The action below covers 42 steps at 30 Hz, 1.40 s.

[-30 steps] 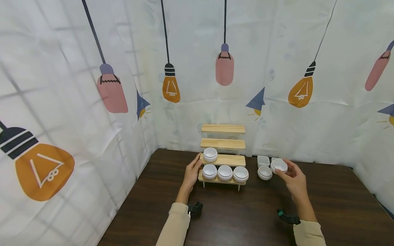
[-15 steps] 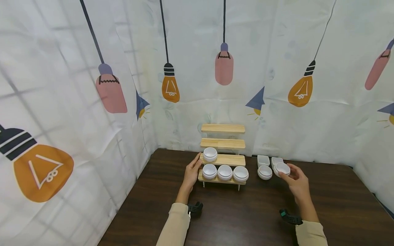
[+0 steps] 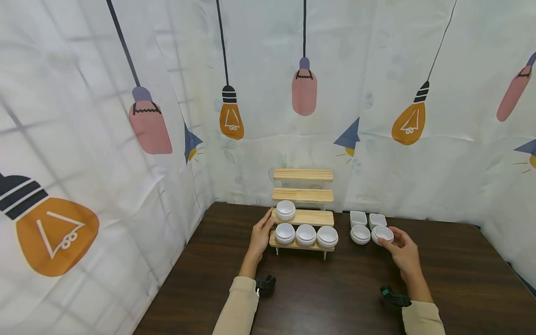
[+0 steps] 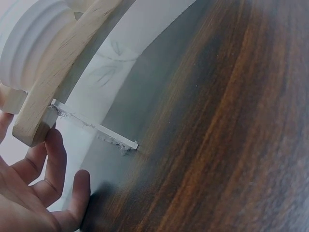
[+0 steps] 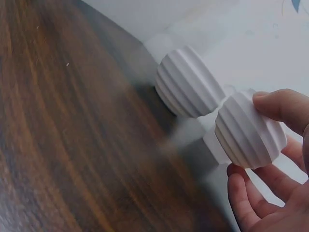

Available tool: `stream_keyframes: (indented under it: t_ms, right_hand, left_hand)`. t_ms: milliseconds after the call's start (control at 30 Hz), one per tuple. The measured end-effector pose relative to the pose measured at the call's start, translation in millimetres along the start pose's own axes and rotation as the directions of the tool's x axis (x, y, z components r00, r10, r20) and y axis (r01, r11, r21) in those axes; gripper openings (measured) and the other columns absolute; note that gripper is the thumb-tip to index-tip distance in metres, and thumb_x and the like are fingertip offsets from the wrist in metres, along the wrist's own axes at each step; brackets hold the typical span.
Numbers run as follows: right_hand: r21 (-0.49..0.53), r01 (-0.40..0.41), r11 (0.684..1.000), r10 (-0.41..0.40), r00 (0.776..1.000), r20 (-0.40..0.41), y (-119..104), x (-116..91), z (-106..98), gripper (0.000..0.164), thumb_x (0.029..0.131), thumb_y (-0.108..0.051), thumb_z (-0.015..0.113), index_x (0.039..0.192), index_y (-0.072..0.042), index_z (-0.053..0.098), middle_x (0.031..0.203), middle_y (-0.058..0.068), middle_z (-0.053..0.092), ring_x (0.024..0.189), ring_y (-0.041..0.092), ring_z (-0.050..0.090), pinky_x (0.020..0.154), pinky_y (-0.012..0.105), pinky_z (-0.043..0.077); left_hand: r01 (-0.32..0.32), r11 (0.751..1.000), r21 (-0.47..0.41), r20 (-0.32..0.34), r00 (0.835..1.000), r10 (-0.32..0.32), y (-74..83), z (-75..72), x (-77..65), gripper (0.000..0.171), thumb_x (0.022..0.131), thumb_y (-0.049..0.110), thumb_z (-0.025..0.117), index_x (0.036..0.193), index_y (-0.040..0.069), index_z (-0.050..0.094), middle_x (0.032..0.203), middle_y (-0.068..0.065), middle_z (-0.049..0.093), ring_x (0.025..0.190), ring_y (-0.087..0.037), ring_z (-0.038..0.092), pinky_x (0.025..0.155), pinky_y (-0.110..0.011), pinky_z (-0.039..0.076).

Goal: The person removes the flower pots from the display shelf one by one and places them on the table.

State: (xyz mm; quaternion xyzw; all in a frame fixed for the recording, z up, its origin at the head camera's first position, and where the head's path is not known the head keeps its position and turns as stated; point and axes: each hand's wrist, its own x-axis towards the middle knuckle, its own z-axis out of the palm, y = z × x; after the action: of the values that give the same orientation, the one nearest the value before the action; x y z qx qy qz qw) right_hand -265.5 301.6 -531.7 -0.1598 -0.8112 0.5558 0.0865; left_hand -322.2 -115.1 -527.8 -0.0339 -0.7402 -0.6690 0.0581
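My right hand (image 3: 404, 251) pinches a small round white ribbed bowl (image 5: 251, 130) between thumb and fingers. In the head view this bowl sits low, close beside another round white bowl (image 3: 360, 234) and in front of two square white bowls (image 3: 377, 220). At the left my left hand (image 3: 260, 237) grips the end of a tiered wooden stand (image 3: 307, 217); the left wrist view has fingertips (image 4: 55, 145) against the end of a board (image 4: 63, 67). Three round white bowls (image 3: 306, 235) line the bottom board, and one more (image 3: 286, 210) stands at the left of the second.
The stand's two upper boards (image 3: 303, 175) rise behind, near the patterned curtain (image 3: 268, 116). The dark wooden table (image 3: 322, 288) runs forward between both forearms. Its back edge meets the curtain close behind the square bowls.
My right hand has lowered the round bowl from over the square bowl to a place in front of it, beside the other round bowl. My left hand stays at the stand.
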Motion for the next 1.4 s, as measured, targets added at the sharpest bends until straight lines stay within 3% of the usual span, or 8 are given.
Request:
stream_keyframes:
  t_ms: [300, 667, 833, 933, 1033, 1233, 1400]
  right_hand:
    - [-0.026, -0.001, 1.0, 0.001, 1.0, 0.026, 6, 2, 1, 0.074, 0.096, -0.038, 0.073, 0.154, -0.007, 0.041, 0.15, 0.023, 0.049, 0.119, 0.024, 0.052, 0.074, 0.009, 0.041]
    - [-0.043, 0.009, 0.999, -0.007, 0.999, 0.045, 8, 4, 1, 0.075, 0.096, -0.037, 0.073, 0.155, -0.006, 0.04, 0.151, 0.026, 0.048, 0.127, 0.034, 0.05, 0.073, 0.009, 0.04]
    - [-0.074, 0.011, 0.997, -0.007, 0.999, 0.049, 8, 4, -1, 0.075, 0.096, -0.036, 0.074, 0.155, -0.007, 0.04, 0.151, 0.025, 0.049, 0.125, 0.03, 0.051, 0.072, 0.009, 0.039]
    - [-0.078, 0.008, 0.997, -0.003, 0.998, 0.063, 7, 4, -1, 0.077, 0.096, -0.038, 0.073, 0.156, -0.005, 0.038, 0.152, 0.027, 0.047, 0.127, 0.032, 0.049, 0.073, 0.011, 0.039]
    - [-0.084, -0.002, 0.996, 0.008, 0.998, 0.069, 6, 4, -1, 0.077, 0.097, -0.039, 0.072, 0.157, -0.005, 0.036, 0.153, 0.026, 0.046, 0.129, 0.032, 0.047, 0.075, 0.013, 0.039]
    - [-0.088, -0.004, 0.996, 0.01, 0.998, 0.064, 7, 7, 1, 0.076, 0.098, -0.037, 0.07, 0.157, -0.004, 0.036, 0.153, 0.027, 0.045, 0.132, 0.035, 0.047, 0.082, 0.02, 0.04]
    - [-0.086, -0.001, 0.996, 0.006, 0.998, 0.064, 9, 8, 2, 0.075, 0.099, -0.035, 0.07, 0.159, -0.005, 0.035, 0.154, 0.027, 0.045, 0.135, 0.037, 0.046, 0.088, 0.026, 0.039]
  left_hand:
    - [-0.002, 1.0, 0.009, 0.005, 1.0, 0.001, -0.1, -0.5, 0.2, 0.052, 0.107, 0.041, 0.052, 0.156, 0.022, 0.047, 0.159, -0.004, 0.047, 0.121, -0.035, 0.058, 0.106, -0.046, 0.042]
    - [-0.011, 1.0, 0.006, 0.005, 1.0, 0.011, -1.0, -0.1, -1.1, 0.05, 0.107, 0.041, 0.052, 0.155, 0.025, 0.048, 0.157, -0.005, 0.049, 0.118, -0.038, 0.059, 0.106, -0.048, 0.043]
    - [0.007, 1.0, 0.008, 0.009, 1.0, -0.007, 13.3, 1.4, -5.8, 0.049, 0.108, 0.033, 0.052, 0.155, 0.02, 0.048, 0.155, -0.008, 0.051, 0.111, -0.03, 0.06, 0.105, -0.047, 0.043]
    - [0.013, 1.0, -0.006, 0.02, 1.0, -0.012, 17.9, 1.1, -5.7, 0.048, 0.109, 0.026, 0.052, 0.155, 0.015, 0.046, 0.156, -0.011, 0.049, 0.112, -0.035, 0.059, 0.106, -0.051, 0.042]
    - [0.002, 1.0, -0.019, 0.02, 1.0, -0.002, 10.6, 0.5, -1.9, 0.049, 0.109, 0.027, 0.052, 0.156, 0.015, 0.045, 0.157, -0.012, 0.048, 0.115, -0.041, 0.058, 0.109, -0.056, 0.04]
    - [-0.002, 1.0, 0.008, 0.002, 1.0, 0.001, 2.3, 0.6, 0.0, 0.05, 0.108, 0.038, 0.052, 0.156, 0.024, 0.047, 0.155, -0.004, 0.053, 0.104, -0.02, 0.06, 0.104, -0.045, 0.044]
    - [0.002, 1.0, 0.005, 0.014, 1.0, -0.002, 1.7, -0.5, 0.1, 0.054, 0.107, 0.041, 0.052, 0.156, 0.021, 0.045, 0.156, -0.002, 0.051, 0.1, -0.011, 0.058, 0.097, -0.035, 0.046]
